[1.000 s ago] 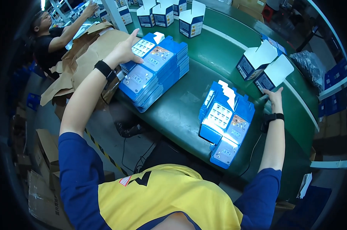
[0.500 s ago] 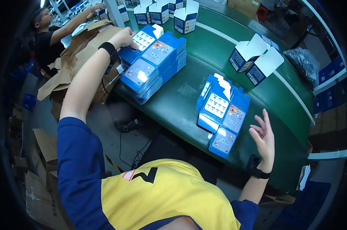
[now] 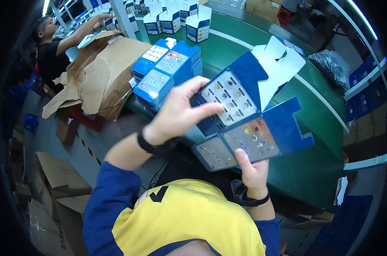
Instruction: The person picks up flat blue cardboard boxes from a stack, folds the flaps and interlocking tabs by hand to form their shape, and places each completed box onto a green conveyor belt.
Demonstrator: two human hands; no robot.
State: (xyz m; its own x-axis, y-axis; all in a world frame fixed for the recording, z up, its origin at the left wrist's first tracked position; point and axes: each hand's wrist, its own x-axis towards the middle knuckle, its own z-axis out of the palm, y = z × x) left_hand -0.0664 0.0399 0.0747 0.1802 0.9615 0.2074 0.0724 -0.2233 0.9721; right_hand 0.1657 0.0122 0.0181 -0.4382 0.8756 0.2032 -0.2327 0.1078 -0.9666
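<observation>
Between both hands I hold a blue flat box blank, a folding carton printed with a white panel and food pictures, raised and tilted over the table edge. My left hand grips its left side, thumb across the white panel. My right hand pinches its lower edge, thumb on top and fingers hidden underneath. To the left, a tall stack of the same blue blanks lies on the green table. Whether other blanks lie beneath the held one is hidden.
Folded boxes with raised white flaps stand at the back of the green table; others stand behind the held blank. A torn brown paper sack sits left, near a co-worker. Open cardboard boxes lie lower left.
My left hand has come from the stack to the blank in front of me. My right hand, open before, has closed on it. The blank is now lifted off the table.
</observation>
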